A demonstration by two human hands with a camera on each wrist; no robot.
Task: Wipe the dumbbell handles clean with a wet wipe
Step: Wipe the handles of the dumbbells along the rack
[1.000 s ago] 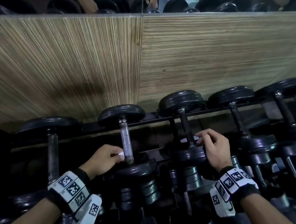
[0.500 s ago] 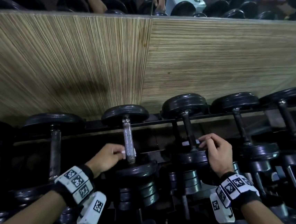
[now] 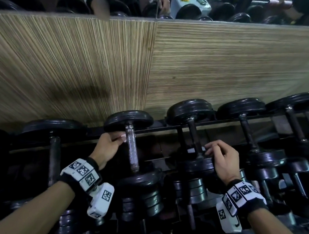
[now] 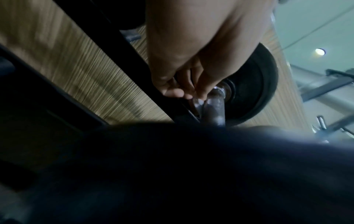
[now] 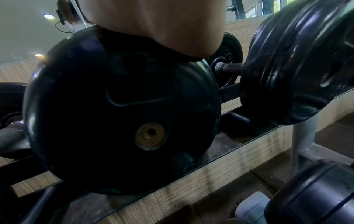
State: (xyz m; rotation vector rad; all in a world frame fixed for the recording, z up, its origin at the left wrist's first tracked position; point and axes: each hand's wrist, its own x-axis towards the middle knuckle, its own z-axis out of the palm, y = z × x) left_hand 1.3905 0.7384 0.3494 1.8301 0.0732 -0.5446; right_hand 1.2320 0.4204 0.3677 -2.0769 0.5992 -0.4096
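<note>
Black rack holds dumbbells; left hand presses wipe against handle.

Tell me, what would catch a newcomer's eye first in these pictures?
Probably the row of black dumbbells on a rack along the striped wooden wall panel. Next, the two bare hands with checkered wristbands: the left hand pinches a small white wet wipe against the upper end of a silvery dumbbell handle, while the right hand rests on the neighbouring dumbbell, fingers curled at its dark handle.

A gym, rows of black dumbbells on a metal rack, wall mirror above wood-grain panelling
</note>
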